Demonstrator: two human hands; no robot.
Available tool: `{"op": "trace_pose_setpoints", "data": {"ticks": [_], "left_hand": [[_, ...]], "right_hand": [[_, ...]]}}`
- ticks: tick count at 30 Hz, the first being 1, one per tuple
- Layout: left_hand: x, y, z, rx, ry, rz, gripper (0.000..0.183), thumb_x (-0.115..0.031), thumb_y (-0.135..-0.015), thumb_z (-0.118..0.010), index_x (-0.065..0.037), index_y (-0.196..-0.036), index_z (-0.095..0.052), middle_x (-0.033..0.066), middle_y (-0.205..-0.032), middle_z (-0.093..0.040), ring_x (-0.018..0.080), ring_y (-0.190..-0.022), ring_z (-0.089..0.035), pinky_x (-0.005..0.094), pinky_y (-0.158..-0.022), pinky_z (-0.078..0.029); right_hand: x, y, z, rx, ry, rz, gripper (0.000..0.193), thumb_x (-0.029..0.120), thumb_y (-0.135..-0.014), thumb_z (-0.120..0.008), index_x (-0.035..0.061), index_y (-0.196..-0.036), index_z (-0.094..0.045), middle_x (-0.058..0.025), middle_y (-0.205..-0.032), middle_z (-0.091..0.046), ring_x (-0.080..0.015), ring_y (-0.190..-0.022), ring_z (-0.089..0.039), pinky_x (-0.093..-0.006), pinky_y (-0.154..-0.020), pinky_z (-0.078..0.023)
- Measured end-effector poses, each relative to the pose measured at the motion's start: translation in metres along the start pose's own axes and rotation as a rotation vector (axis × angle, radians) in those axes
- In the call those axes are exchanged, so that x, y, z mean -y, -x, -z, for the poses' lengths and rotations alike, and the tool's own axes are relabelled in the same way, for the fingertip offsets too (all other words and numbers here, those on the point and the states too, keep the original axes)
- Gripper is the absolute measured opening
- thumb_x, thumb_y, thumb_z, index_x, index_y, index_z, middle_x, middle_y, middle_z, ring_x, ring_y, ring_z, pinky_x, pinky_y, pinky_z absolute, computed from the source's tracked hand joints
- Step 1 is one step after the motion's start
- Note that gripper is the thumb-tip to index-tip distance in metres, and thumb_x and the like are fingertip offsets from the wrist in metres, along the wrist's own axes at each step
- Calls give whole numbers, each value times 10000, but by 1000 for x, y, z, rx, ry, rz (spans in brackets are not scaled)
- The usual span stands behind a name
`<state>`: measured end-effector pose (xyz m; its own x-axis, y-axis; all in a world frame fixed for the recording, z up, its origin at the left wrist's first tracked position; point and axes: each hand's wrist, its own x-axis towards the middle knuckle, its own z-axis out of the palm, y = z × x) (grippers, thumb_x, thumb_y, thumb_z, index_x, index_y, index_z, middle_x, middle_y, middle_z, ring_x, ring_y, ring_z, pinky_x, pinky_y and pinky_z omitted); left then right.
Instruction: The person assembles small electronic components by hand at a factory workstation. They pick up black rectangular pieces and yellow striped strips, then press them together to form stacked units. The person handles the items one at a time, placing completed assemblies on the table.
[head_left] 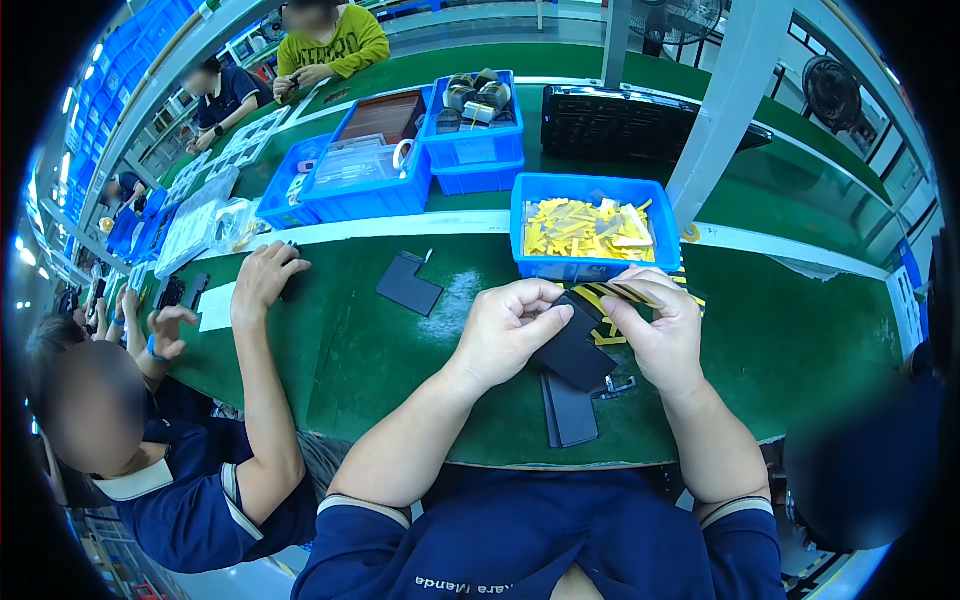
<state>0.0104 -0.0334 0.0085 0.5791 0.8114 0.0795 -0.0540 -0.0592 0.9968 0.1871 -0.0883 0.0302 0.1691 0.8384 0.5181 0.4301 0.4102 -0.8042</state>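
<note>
My left hand (pixel 512 330) pinches a flat black part (pixel 578 355) between thumb and fingers, tilted above the bench. My right hand (pixel 655 325) grips a black-and-yellow striped strip (pixel 622 291) close to the part's upper end; whether the strip touches the part I cannot tell. More striped material (pixel 606 334) shows beneath and between my hands. Below them on the bench lies a dark flat piece (pixel 572 412) with a small metal fitting (pixel 616 387) near its upper right. A dark L-shaped piece (pixel 408 285) rests to the left of my left hand.
A blue bin (pixel 590 270) of yellow scraps (pixel 585 228) stands just beyond my hands. Farther back are stacked blue bins (pixel 475 150), a black case (pixel 620 130) and a metal post (pixel 730 110). At my left a co-worker's hand (pixel 265 275) reaches over the green bench (pixel 350 350).
</note>
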Motion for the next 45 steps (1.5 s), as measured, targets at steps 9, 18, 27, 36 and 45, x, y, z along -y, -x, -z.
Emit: {"op": "trace_pose_setpoints", "data": {"ticks": [9,18,27,36,45], "left_hand": [[-2,0,0,-5,5,16,151,-62,-863,-565,33,-979,-588,57,-885,-639,78,-773,-595,214,-708,-480],[-2,1,-2,0,32,4,153,-76,-866,-569,31,-973,-593,53,-875,-639,76,-766,-594,212,-704,-480],[-2,1,-1,-6,22,-1,155,-81,-868,-569,28,-974,-593,48,-872,-639,72,-761,-591,211,-701,-478],[-1,2,-6,-33,-10,-46,153,-79,-852,-583,29,-960,-600,34,-832,-631,54,-720,-573,199,-655,-466],[-12,9,-12,-30,-312,-160,163,-84,-842,-598,31,-957,-613,18,-805,-621,45,-678,-544,190,-619,-452]], "right_hand": [[3,-1,0,-16,135,108,154,-16,-654,-677,-25,-807,-659,-111,-740,-631,-215,-710,-594,-293,-673,-456],[5,-1,-2,-39,177,120,144,4,-652,-686,-27,-786,-644,-115,-730,-622,-223,-694,-581,-308,-658,-452],[0,-1,-2,-31,123,104,144,16,-652,-685,-32,-779,-635,-120,-720,-616,-228,-684,-577,-312,-653,-447],[3,5,-7,-38,219,84,164,42,-637,-713,-20,-772,-645,-88,-756,-581,-225,-739,-558,-315,-671,-444],[3,6,-12,-22,-43,-194,178,80,-693,-690,-26,-815,-616,-106,-814,-588,-234,-799,-567,-320,-731,-444]]}}
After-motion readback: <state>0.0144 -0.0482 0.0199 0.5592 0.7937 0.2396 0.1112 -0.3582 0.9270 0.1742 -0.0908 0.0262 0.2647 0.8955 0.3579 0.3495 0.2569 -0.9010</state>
